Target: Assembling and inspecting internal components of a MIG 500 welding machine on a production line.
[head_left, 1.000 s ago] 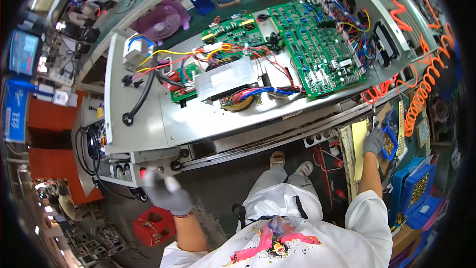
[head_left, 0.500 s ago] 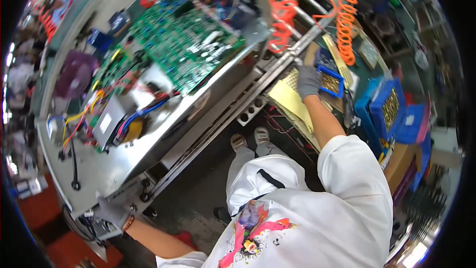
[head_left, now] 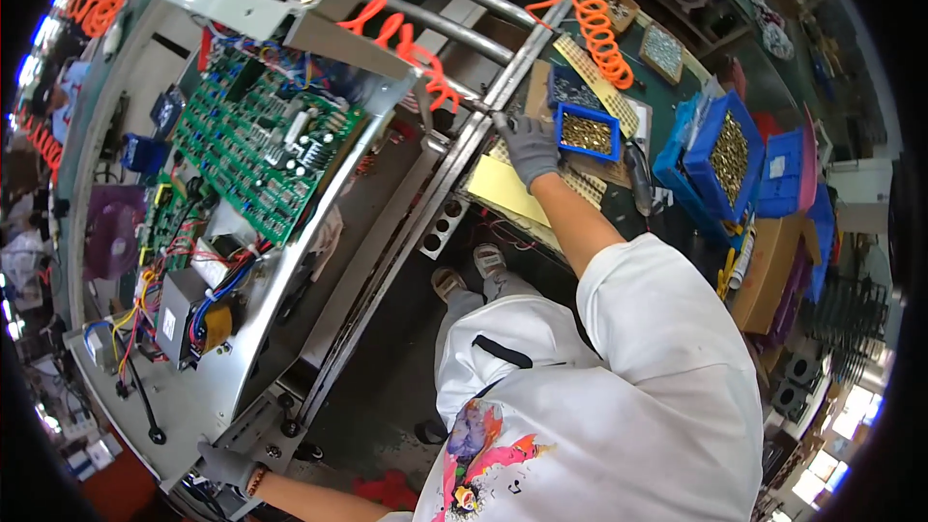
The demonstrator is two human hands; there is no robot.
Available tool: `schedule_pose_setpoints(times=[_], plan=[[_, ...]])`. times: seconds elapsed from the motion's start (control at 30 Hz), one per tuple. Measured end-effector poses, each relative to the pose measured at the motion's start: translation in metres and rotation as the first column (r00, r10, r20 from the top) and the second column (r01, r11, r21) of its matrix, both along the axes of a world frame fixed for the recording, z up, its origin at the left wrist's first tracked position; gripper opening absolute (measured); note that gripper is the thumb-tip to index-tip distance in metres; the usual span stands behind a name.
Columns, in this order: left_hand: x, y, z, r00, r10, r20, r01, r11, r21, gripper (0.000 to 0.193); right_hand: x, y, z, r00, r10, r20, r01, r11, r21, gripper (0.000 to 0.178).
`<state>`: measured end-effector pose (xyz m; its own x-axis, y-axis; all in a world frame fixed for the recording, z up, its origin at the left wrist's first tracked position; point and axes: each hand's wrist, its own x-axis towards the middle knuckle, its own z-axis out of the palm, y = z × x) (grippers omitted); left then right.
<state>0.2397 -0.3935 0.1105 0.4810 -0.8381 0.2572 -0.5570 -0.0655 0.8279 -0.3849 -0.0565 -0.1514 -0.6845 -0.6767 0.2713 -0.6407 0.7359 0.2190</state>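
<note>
My left hand (head_left: 228, 467), in a grey glove, grips the near lower corner of a large metal chassis (head_left: 208, 389); part of its fingers is hidden. The chassis carries a green circuit board (head_left: 261, 140), a boxy transformer (head_left: 184, 317) and coloured wires. My right hand (head_left: 530, 150), also gloved in grey, lies with its fingers apart over a yellow sheet (head_left: 498, 190). Its fingertips reach the end of a metal rail (head_left: 493, 101), and nothing shows in its grasp. Just right of it stands a small blue tray (head_left: 615, 138) of brass-coloured screws.
Orange coiled air hoses (head_left: 599, 29) hang over the far side. A power screwdriver (head_left: 638, 177) lies right of the screw tray. Beyond it stand a larger blue bin (head_left: 710, 169) of brass parts and a cardboard box (head_left: 768, 266). Metal tubes (head_left: 454, 29) cross behind the rail.
The view has turned, so the right bench and my right hand sit further left and my left hand lower. Both hands stay at the same spots on the things.
</note>
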Motion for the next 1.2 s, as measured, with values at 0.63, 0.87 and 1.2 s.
schedule_pose_setpoints(times=[0.63, 0.87, 1.2], plan=[[0.076, -0.028, -0.031, 0.885, -0.162, 0.436, 0.060, 0.969, 0.240, 0.038, 0.006, -0.032, 0.087, 0.955, 0.060, 0.291, 0.071, 0.906, -0.418, 0.059], [-0.025, -0.003, -0.014, 0.988, -0.098, -0.123, 0.079, 0.985, -0.151, 0.036, 0.057, -0.158, 0.242, 0.685, 0.717, 0.132, 0.040, 0.144, -0.989, 0.049], [-0.058, 0.075, -0.002, 0.973, -0.217, -0.081, 0.187, 0.942, -0.279, 0.038, 0.023, -0.268, 0.234, 0.837, 0.547, -0.007, 0.066, -0.115, -0.991, 0.034]])
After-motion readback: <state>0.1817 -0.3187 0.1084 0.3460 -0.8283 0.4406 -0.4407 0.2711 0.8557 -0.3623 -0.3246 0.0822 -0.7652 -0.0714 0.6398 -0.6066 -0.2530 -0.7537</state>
